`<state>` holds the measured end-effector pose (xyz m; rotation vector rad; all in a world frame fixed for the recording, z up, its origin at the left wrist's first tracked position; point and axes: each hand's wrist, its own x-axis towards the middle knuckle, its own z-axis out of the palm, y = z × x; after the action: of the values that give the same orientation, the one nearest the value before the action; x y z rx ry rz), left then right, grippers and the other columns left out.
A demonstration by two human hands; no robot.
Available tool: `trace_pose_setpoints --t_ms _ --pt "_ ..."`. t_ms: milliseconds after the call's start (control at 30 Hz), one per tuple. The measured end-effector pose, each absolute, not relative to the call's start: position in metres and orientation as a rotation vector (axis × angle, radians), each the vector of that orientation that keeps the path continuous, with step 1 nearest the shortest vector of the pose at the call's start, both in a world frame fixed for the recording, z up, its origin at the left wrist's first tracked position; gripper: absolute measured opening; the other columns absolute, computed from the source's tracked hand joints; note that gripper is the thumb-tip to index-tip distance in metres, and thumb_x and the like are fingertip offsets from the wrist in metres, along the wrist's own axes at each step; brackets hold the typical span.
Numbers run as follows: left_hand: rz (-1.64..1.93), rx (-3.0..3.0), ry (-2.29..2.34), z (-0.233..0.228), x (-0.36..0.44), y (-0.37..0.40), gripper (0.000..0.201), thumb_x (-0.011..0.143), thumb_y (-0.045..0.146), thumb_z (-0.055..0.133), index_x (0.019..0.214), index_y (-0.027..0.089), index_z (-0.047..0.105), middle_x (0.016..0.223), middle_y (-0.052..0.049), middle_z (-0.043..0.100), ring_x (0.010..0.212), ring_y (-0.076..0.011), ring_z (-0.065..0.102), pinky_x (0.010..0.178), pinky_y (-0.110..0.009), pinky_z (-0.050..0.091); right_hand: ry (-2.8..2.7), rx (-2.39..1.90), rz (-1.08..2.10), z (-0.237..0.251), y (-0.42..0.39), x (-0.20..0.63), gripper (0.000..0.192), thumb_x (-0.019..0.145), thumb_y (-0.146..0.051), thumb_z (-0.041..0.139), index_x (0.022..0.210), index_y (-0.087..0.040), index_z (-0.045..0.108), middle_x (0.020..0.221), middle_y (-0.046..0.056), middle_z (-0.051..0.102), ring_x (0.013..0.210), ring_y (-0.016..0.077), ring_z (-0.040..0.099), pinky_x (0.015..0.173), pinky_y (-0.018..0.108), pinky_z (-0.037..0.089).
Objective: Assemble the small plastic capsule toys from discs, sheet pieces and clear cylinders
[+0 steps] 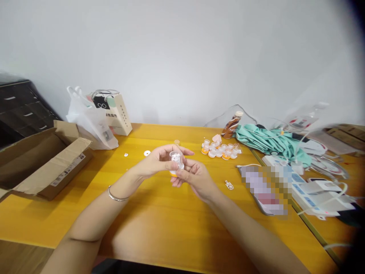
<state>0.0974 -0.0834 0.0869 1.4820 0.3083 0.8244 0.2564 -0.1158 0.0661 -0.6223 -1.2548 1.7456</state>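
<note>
Over the middle of the yellow wooden table, both hands meet around a small clear plastic piece with an orange base. My left hand pinches it from the left with thumb and fingers. My right hand grips it from below and the right. A silver bangle circles my left wrist. Behind the hands lies a cluster of similar clear and orange pieces. A small white flat part rests to the right of my right hand, and a white ring lies to the left.
An open cardboard box sits at the left edge, with a white plastic bag and a paper bag behind it. A brown bottle, green cloth, a power strip and cables crowd the right side.
</note>
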Motion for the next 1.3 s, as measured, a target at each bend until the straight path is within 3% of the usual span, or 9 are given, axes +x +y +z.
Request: trace_pose_setpoints --t_ms 133,233,367,467,633,900,1033,1200,1300 --pt "0.700 1.479 0.233 0.087 0.096 -0.082 0.054 0.073 0.049 0.063 0.114 0.016 0.053 0.133 -0.017 0.044 0.120 -0.0336 0.044 0.087 -0.041 0.045 -1.272 -0.545 1.797 0.066 -0.118 0.257 0.030 0.065 -0.036 0.073 0.086 -0.015 0.064 0.060 0.000 0.068 0.048 0.0091 0.063 0.048 0.018 0.050" --pt "0.833 1.506 0.270 0.084 0.098 -0.080 0.049 0.068 0.042 0.071 0.107 0.018 0.055 0.134 -0.015 0.042 0.125 -0.0316 0.039 0.094 -0.042 0.040 -1.286 -0.611 1.671 0.067 -0.119 0.256 0.026 0.066 -0.030 0.073 0.086 -0.015 0.064 0.061 -0.001 0.068 0.051 0.0091 0.063 0.052 0.019 0.051" --pt "0.918 1.544 0.247 0.082 0.099 -0.080 0.026 0.070 0.034 0.070 0.081 0.013 0.059 0.125 -0.016 0.051 0.119 -0.0308 0.045 0.096 -0.045 0.036 -1.246 -0.543 1.815 0.065 -0.121 0.255 0.032 0.062 -0.037 0.074 0.082 -0.015 0.063 0.058 -0.001 0.067 0.046 0.0092 0.062 0.044 0.018 0.048" --pt "0.953 1.585 0.194 0.086 0.096 -0.082 0.025 0.075 0.036 0.065 0.084 0.013 0.062 0.117 -0.015 0.057 0.122 -0.0309 0.042 0.100 -0.046 0.032 -1.202 -0.459 1.883 0.063 -0.123 0.254 0.037 0.060 -0.042 0.074 0.081 -0.014 0.063 0.056 -0.001 0.067 0.044 0.0089 0.060 0.042 0.017 0.047" --pt "0.885 1.719 0.274 0.093 0.088 -0.081 0.031 0.074 0.035 0.066 0.098 0.015 0.063 0.118 -0.015 0.056 0.111 -0.0281 0.052 0.088 -0.039 0.044 -1.225 -0.564 1.714 0.065 -0.123 0.254 0.026 0.062 -0.034 0.075 0.075 -0.015 0.064 0.059 0.000 0.068 0.048 0.0098 0.063 0.047 0.019 0.050" --pt "0.849 1.770 0.251 0.090 0.091 -0.079 0.034 0.072 0.043 0.064 0.086 0.012 0.067 0.096 -0.014 0.065 0.093 -0.0269 0.060 0.090 -0.042 0.043 -1.243 -0.535 1.781 0.057 -0.123 0.250 0.032 0.059 -0.043 0.075 0.065 -0.014 0.064 0.053 -0.001 0.066 0.042 0.0093 0.059 0.041 0.019 0.047" --pt "0.814 1.743 0.228 0.088 0.088 -0.074 0.034 0.073 0.043 0.063 0.088 0.013 0.066 0.098 -0.015 0.065 0.098 -0.0281 0.059 0.092 -0.044 0.041 -1.219 -0.520 1.772 0.055 -0.122 0.249 0.030 0.060 -0.042 0.075 0.063 -0.014 0.062 0.051 -0.002 0.064 0.040 0.0079 0.056 0.040 0.018 0.045" --pt "0.579 1.891 0.224 0.098 0.077 -0.071 0.045 0.072 0.037 0.066 0.110 0.015 0.059 0.124 -0.017 0.051 0.108 -0.0284 0.053 0.091 -0.041 0.043 -1.247 -0.494 1.789 0.056 -0.119 0.251 0.032 0.063 -0.043 0.073 0.072 -0.014 0.064 0.054 -0.001 0.064 0.042 0.0076 0.057 0.043 0.018 0.044" --pt "0.544 1.959 0.258 0.100 0.074 -0.070 0.037 0.074 0.032 0.064 0.107 0.016 0.061 0.125 -0.015 0.049 0.106 -0.0259 0.054 0.089 -0.038 0.044 -1.239 -0.505 1.795 0.056 -0.118 0.251 0.032 0.062 -0.042 0.074 0.073 -0.014 0.064 0.056 -0.001 0.065 0.045 0.0078 0.058 0.046 0.018 0.044"
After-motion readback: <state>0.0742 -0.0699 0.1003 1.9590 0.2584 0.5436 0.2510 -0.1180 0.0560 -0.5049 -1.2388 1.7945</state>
